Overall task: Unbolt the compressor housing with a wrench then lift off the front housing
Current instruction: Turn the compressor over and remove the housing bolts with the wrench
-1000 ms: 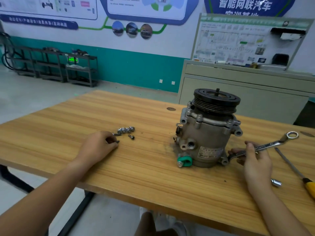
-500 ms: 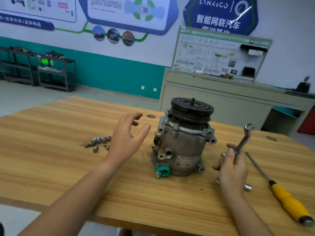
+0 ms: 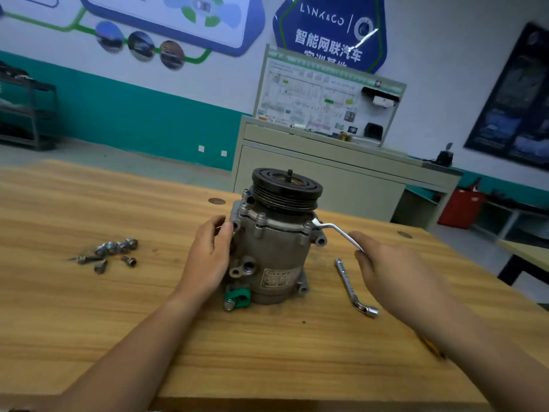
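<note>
Compressor [image 3: 273, 248] upright mid-tabletop [image 3: 89, 322], left hand [image 3: 208, 257] holding its left flank, right hand [image 3: 395, 272] gripping wrench [image 3: 335, 230] set at its upper right rim; loose bolts [image 3: 110, 254] toward left edge; socket wrench [image 3: 353, 286] flat, just right.

Compressor [image 3: 273, 251]: grey cast body, black grooved pulley on top, stood upright at centre frame. Bolts [image 3: 261, 217] sat round its upper flange. Wrench [image 3: 337, 230]: silver, cranked, head at the flange's right side, handle sloping down-right into right hand [image 3: 395, 272].
</note>
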Motion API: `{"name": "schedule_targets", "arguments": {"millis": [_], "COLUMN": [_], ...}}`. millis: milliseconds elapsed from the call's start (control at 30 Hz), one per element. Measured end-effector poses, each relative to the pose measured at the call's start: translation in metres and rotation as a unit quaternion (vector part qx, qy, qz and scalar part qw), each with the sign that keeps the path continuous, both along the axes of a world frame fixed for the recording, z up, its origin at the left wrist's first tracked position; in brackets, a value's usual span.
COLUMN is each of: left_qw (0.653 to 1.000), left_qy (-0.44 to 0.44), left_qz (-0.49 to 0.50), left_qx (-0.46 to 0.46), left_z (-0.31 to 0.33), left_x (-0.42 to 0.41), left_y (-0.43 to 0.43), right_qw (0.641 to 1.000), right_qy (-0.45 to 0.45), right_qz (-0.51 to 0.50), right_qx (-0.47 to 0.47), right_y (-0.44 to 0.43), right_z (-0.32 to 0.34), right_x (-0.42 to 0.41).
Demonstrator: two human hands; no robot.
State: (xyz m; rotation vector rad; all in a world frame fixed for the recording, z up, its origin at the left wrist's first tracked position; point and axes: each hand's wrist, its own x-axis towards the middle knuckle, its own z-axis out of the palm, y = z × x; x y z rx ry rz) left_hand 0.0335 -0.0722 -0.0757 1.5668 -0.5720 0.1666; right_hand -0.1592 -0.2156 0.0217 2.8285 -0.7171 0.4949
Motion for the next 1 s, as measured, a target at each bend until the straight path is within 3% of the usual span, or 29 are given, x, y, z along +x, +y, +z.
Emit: {"name": "schedule_targets", "arguments": {"millis": [133, 267, 433, 533, 600, 800, 1000], "left_qw": [0.999, 1.000, 0.999, 0.980, 0.972, 0.984, 0.998], "left_qy": [-0.030, 0.006, 0.035, 0.135, 0.167, 0.124, 0.057], "left_qz": [0.007, 0.003, -0.022, -0.062, -0.061, -0.052, -0.028], "left_qx": [0.027, -0.012, -0.035, -0.134, -0.153, -0.115, -0.012], "left_z": [-0.005, -0.006, -0.002, 0.000, 0.002, 0.000, -0.008], "left_x": [0.004, 0.006, 0.009, 0.015, 0.017, 0.015, 0.008], "left_y": [-0.003, -0.003, -0.004, -0.002, -0.001, -0.003, -0.007], "right_qw": [0.993, 0.986, 0.992, 0.995, 0.996, 0.998, 0.995], "right_qy": [0.063, 0.084, 0.078, 0.068, 0.059, 0.050, 0.067], "right_qz": [-0.022, -0.031, -0.031, -0.035, -0.034, -0.021, -0.023], "right_qx": [-0.097, -0.139, -0.098, -0.070, -0.053, -0.033, -0.064], "right_y": [0.010, 0.019, 0.011, 0.010, 0.011, 0.015, 0.016], "right_z": [0.014, 0.024, 0.026, 0.026, 0.027, 0.028, 0.036], "right_x": [0.002, 0.009, 0.012, 0.011, 0.011, 0.009, 0.004]}}
